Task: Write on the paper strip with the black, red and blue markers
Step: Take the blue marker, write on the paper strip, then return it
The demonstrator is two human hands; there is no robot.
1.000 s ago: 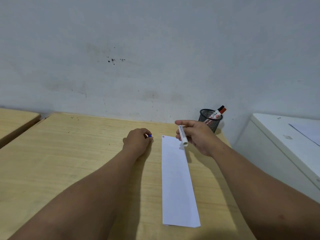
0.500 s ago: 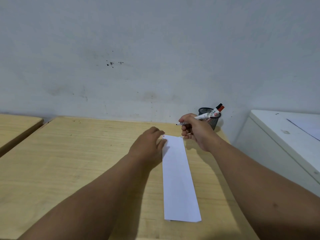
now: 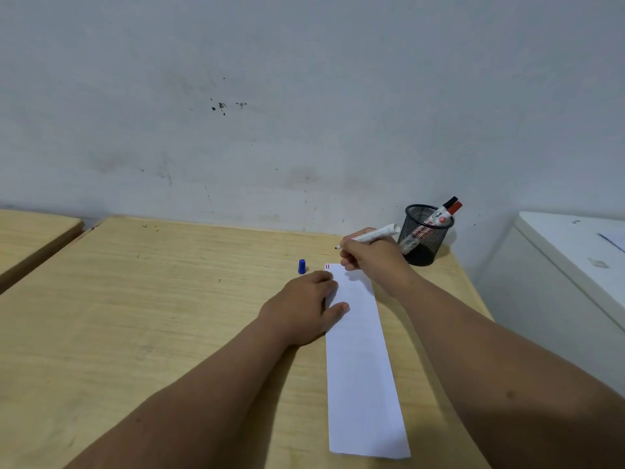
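Note:
A long white paper strip (image 3: 363,367) lies on the wooden desk (image 3: 152,299), with small red and dark marks at its far left corner. My left hand (image 3: 304,309) rests flat on the strip's left edge, fingers spread. My right hand (image 3: 368,258) grips an uncapped white marker (image 3: 372,236), its tip pointing left just beyond the strip's far end. A blue cap (image 3: 301,266) stands on the desk left of the strip. The black marker (image 3: 449,202) and the red marker (image 3: 455,208) stick out of a black mesh cup (image 3: 424,235).
The mesh cup stands at the desk's far right corner against a grey wall. A white cabinet (image 3: 558,265) sits to the right of the desk. A second wooden desk (image 3: 30,235) is at the far left, with a gap between.
My left hand set the blue cap on the desk and moved flat onto the strip. My right hand turned the marker so that its tip points left above the strip's far end.

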